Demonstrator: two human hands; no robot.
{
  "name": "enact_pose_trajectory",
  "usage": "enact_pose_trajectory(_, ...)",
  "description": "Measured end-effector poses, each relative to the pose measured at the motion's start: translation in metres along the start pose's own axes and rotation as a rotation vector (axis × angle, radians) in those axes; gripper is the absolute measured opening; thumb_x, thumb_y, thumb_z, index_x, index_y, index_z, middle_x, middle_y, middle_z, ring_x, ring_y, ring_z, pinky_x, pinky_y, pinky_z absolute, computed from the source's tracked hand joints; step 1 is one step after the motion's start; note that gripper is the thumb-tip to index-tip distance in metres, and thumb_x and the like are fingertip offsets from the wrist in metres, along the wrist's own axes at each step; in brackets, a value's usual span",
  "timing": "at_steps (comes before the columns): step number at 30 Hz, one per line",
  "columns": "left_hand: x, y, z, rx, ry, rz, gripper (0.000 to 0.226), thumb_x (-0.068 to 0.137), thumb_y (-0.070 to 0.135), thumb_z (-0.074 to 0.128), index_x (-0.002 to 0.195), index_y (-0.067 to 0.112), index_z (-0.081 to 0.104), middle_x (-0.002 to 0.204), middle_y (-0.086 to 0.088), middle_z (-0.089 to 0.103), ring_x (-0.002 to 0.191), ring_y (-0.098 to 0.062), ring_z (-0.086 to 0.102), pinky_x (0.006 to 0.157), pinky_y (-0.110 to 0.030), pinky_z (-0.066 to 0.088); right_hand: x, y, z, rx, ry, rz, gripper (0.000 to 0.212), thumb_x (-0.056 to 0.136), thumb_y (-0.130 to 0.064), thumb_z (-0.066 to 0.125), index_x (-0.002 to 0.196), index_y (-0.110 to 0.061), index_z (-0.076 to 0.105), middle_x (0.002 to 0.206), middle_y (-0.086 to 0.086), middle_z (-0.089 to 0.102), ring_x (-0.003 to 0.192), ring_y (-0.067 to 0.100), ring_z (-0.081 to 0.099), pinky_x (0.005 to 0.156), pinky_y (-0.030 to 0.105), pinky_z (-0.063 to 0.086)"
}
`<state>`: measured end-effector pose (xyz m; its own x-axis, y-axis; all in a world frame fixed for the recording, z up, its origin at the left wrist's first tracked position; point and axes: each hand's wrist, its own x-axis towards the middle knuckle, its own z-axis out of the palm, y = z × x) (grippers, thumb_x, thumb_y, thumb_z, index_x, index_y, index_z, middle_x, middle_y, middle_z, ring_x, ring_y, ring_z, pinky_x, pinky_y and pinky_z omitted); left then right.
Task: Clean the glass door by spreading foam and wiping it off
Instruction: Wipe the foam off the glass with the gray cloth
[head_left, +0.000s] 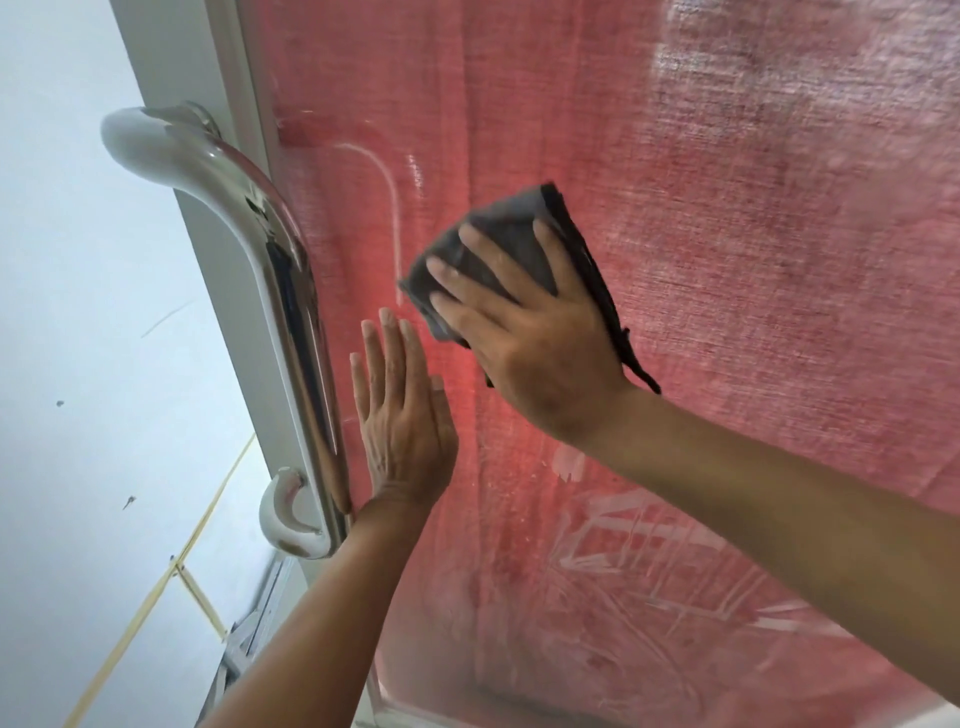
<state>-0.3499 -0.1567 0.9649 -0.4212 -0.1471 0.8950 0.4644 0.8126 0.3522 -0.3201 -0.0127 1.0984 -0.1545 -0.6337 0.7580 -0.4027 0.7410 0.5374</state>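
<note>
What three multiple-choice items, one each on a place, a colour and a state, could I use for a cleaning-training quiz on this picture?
1. Where is the handle?
A. left of both hands
B. right of both hands
C. between the hands

2. What colour is the cloth?
A. white
B. dark grey
C. yellow

3. How does the left hand lie?
A. curled round the handle
B. flat on the glass door
C. pinching the cloth

Answers: 1 A, it runs along the door's left edge; 2 B, under the right hand; 3 B, fingers straight.
</note>
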Motion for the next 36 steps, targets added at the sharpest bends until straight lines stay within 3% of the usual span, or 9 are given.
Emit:
enact_pose_trajectory(3, 0.0, 0.0, 0.003, -0.014, 0.012, -0.011, 0.057, 0.111, 0.025, 0.02, 0.164, 0.017, 0.001, 0.172, 0.003, -0.004, 0.159, -0.026, 0.001, 0.129, -0.05, 0.007, 0.01, -0.004, 0.007, 0.009, 0.04, 0.025, 0.027, 0.108, -0.011, 0.051, 0.123, -0.014, 0.073, 0.145, -0.001, 0.061, 0.142, 0.027, 0.049, 0.122, 0.057, 0.023)
enact_pose_trajectory(9, -0.001, -0.004, 0.0, -0.027, 0.011, 0.006, 0.066, 0.103, 0.011, 0.032, 0.163, 0.009, 0.005, 0.17, -0.003, 0.003, 0.159, -0.024, 0.0, 0.128, -0.052, 0.011, -0.063, -0.008, -0.007, 0.018, -0.191, -0.178, 0.031, 0.109, -0.012, 0.048, 0.132, -0.014, 0.069, 0.15, 0.0, 0.055, 0.146, 0.026, 0.043, 0.124, 0.055, 0.023)
enact_pose_trajectory(16, -0.002, -0.004, -0.006, -0.004, -0.032, 0.014, 0.056, 0.112, 0.026, 0.021, 0.164, 0.013, 0.003, 0.171, -0.002, 0.0, 0.159, -0.025, 0.002, 0.129, -0.049, 0.009, -0.041, -0.013, 0.007, 0.045, 0.026, 0.096, 0.024, 0.108, -0.014, 0.055, 0.123, -0.015, 0.073, 0.147, -0.003, 0.058, 0.145, 0.025, 0.045, 0.126, 0.053, 0.014)
enact_pose_trajectory(18, -0.002, -0.005, -0.009, 0.006, -0.047, 0.029, 0.058, 0.11, 0.02, 0.026, 0.163, 0.008, 0.007, 0.17, -0.005, 0.002, 0.159, -0.026, 0.002, 0.128, -0.051, 0.011, -0.071, -0.028, 0.007, 0.08, -0.03, 0.088, 0.027, 0.108, -0.013, 0.053, 0.127, -0.014, 0.072, 0.148, -0.002, 0.058, 0.144, 0.026, 0.046, 0.126, 0.053, 0.015)
enact_pose_trajectory(22, -0.001, -0.002, -0.015, 0.01, -0.074, 0.009, 0.055, 0.111, 0.023, 0.026, 0.16, 0.001, 0.014, 0.168, -0.009, 0.007, 0.158, -0.025, 0.004, 0.128, -0.052, 0.014, -0.125, -0.041, 0.0, 0.109, -0.257, -0.122, 0.033, 0.103, -0.011, 0.051, 0.131, -0.012, 0.07, 0.149, 0.001, 0.056, 0.143, 0.026, 0.047, 0.124, 0.05, 0.017)
enact_pose_trajectory(24, -0.001, -0.002, -0.016, 0.021, -0.083, 0.018, 0.056, 0.11, 0.023, 0.025, 0.16, 0.001, 0.014, 0.168, -0.009, 0.007, 0.158, -0.024, 0.002, 0.128, -0.052, 0.013, -0.117, -0.034, 0.002, 0.105, -0.209, -0.088, 0.031, 0.103, -0.01, 0.056, 0.131, -0.012, 0.07, 0.15, 0.001, 0.056, 0.144, 0.026, 0.046, 0.126, 0.05, 0.014)
enact_pose_trajectory(28, -0.001, -0.002, -0.016, 0.024, -0.08, 0.019, 0.056, 0.11, 0.023, 0.026, 0.161, 0.001, 0.014, 0.169, -0.011, 0.007, 0.158, -0.027, 0.001, 0.127, -0.056, 0.014, -0.069, -0.013, 0.011, 0.058, 0.076, 0.203, 0.028, 0.104, -0.015, 0.06, 0.131, -0.017, 0.069, 0.15, -0.004, 0.055, 0.149, 0.023, 0.039, 0.126, 0.055, 0.009)
enact_pose_trajectory(30, 0.0, 0.0, -0.014, 0.015, -0.067, 0.04, 0.056, 0.111, 0.025, 0.024, 0.161, 0.002, 0.014, 0.17, -0.015, 0.011, 0.158, -0.028, 0.001, 0.127, -0.059, 0.013, -0.068, -0.017, 0.014, 0.066, 0.141, 0.29, 0.028, 0.104, -0.015, 0.061, 0.13, -0.018, 0.07, 0.149, -0.005, 0.056, 0.15, 0.022, 0.037, 0.125, 0.056, 0.01)
enact_pose_trajectory(36, 0.013, 0.015, -0.013, -0.005, -0.06, 0.164, 0.066, 0.098, 0.007, 0.039, 0.16, 0.003, 0.016, 0.167, -0.02, 0.019, 0.158, -0.024, -0.003, 0.127, -0.058, 0.005, -0.117, -0.038, 0.009, 0.056, -0.037, 0.159, 0.033, 0.098, -0.014, 0.07, 0.131, -0.018, 0.07, 0.149, -0.005, 0.056, 0.145, 0.023, 0.044, 0.127, 0.049, 0.008)
